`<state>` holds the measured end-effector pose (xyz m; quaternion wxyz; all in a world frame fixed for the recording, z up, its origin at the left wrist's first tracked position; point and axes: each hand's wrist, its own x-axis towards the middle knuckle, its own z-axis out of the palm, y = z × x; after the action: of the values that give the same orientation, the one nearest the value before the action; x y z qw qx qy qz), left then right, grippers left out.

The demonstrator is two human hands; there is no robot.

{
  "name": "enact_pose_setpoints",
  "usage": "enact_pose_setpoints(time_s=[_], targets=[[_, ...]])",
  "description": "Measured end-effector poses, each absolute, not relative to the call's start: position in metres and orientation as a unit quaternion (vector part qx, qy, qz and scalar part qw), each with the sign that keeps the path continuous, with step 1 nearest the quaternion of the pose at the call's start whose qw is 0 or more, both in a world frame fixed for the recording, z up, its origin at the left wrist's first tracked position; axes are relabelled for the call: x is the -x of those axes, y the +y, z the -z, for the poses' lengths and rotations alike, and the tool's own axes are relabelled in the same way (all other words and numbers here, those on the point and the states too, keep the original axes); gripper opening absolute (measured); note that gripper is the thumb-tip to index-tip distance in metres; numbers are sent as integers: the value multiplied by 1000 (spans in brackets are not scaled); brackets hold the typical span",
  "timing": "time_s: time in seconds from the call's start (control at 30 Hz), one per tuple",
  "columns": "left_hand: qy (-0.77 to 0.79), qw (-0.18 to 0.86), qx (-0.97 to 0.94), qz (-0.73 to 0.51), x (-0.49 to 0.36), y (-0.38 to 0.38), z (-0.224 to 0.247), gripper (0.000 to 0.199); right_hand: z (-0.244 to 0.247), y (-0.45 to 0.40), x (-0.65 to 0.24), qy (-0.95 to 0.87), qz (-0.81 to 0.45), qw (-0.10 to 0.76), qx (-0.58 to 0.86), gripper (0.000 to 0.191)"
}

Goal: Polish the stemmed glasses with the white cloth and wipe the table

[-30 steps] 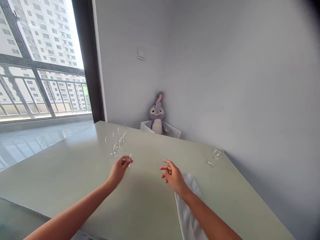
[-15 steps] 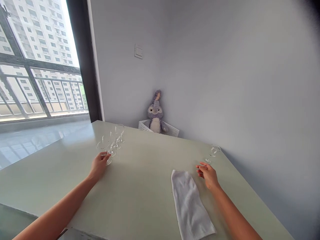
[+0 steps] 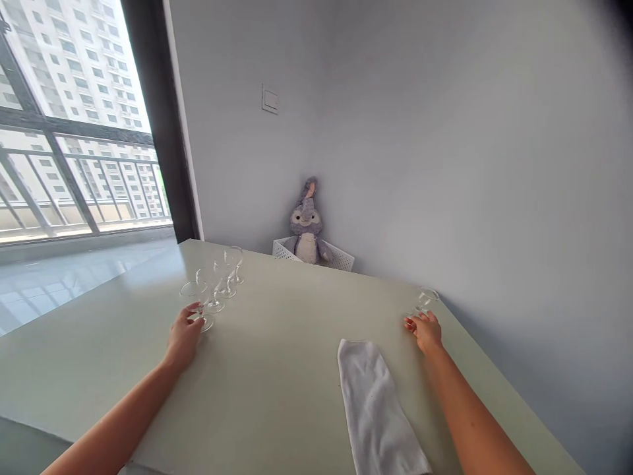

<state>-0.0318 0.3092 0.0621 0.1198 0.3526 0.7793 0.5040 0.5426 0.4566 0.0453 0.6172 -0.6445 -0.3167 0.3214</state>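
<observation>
At eleven o'clock on the desk (image 3: 277, 402), the left hand's (image 3: 184, 338) fingers (image 3: 190, 314) curled round a glass (image 3: 192, 291); at one o'clock, the right hand's (image 3: 426, 333) fingers (image 3: 413, 323) curled beside another glass (image 3: 426, 300), grip unclear.

The left arm (image 3: 119, 409) and right arm (image 3: 475, 415) stretch forward, left hand (image 3: 184, 338) curled closed, right hand (image 3: 425, 332) lightly bent.

Left hand (image 3: 184, 338), right hand (image 3: 428, 332) slender; forearms (image 3: 475, 409) bare.

No readable text, labels or numbers anywhere, nothing legible on the wall switch plate (image 3: 270, 99) at upper centre, the white towel (image 3: 378, 409) at lower centre, or the stemmed glasses (image 3: 194, 291) at centre left
</observation>
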Motion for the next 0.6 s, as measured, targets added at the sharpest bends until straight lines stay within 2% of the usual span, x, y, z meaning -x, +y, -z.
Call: enact_pose_setpoints(time_s=[0.13, 0.23, 0.43, 0.6], targets=[[789, 137, -392, -454, 29, 310, -66, 47, -41, 468, -539, -338, -318, 605, 646, 42], [801, 134, -400, -424, 27, 310, -70, 41, -36, 468, -535, -351, -300, 596, 657, 34], [802, 145, -395, -424, 29, 309, -69, 35, -39, 457, -515, -380, -307, 574, 657, 27], [797, 133, -357, -468, 34, 305, -68, 39, -60, 436, -480, -423, -337, 568, 621, 31]])
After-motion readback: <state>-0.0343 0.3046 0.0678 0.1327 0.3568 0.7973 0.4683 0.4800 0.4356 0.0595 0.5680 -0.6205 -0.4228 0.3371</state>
